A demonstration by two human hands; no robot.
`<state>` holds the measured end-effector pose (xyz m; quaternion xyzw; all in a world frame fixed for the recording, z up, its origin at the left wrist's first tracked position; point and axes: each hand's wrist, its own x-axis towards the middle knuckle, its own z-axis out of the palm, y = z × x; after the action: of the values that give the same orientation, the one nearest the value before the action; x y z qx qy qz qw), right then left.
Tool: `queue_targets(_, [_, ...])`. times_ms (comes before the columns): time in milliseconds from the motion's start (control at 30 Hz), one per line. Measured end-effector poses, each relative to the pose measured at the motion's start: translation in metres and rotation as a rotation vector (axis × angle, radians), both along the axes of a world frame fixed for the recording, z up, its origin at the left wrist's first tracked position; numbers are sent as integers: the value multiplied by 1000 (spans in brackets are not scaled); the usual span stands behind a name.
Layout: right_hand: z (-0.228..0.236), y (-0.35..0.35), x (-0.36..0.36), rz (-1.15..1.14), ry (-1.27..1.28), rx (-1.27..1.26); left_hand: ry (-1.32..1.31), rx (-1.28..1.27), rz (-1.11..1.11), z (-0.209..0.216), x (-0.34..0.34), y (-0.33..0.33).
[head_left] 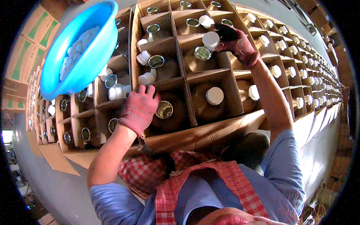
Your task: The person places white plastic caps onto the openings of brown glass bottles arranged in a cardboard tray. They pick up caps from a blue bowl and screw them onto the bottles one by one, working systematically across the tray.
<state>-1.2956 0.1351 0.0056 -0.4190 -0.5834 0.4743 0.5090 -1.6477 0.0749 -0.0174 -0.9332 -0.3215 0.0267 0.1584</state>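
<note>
Right hand (240,45), in a red knit glove, is stretched out over the middle carton and its fingers are pinched together on a white cap (210,39), which I see held just above and beside an open-mouthed brown bottle (203,53) in one cell of the divider. My left hand (139,108), gloved the same way, sits at the near-left corner of that carton (202,135); its fingers curl over the cardboard edge, closed loosely on it, right beside another uncapped bottle (164,109). One cell to the right of that bottle stands a bottle already capped in white (215,95). Several loose white caps (147,78) lie on the divider walls at the left of the carton, near my left hand. A blue plastic basin (80,47) full of white caps hovers at the upper left, above the neighbouring cartons. Off to the right I see a long row of cartons (300,75) whose bottles all wear white caps, running away toward the rim of the view.
</note>
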Motion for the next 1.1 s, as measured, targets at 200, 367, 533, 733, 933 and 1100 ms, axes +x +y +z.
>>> queue_targets(200, [7,8,5,-84,-34,-62,-50,36,7,-3,-1,1])
queue_targets(367, [-8,55,-6,-68,62,85,-99,-217,140,34,-4,-6])
queue_targets(533, [-19,122,-57,-184,-137,211,-440,-348,84,68,-10,-27])
queue_targets(733, [-22,173,-73,-301,70,117,-314,-436,28,10,-9,-31])
queue_targets(933, [-17,213,-25,-603,-425,276,-306,-648,202,10,14,-28])
queue_targets(1100, [-13,239,-25,-688,-949,172,-329,-708,300,13,14,-29])
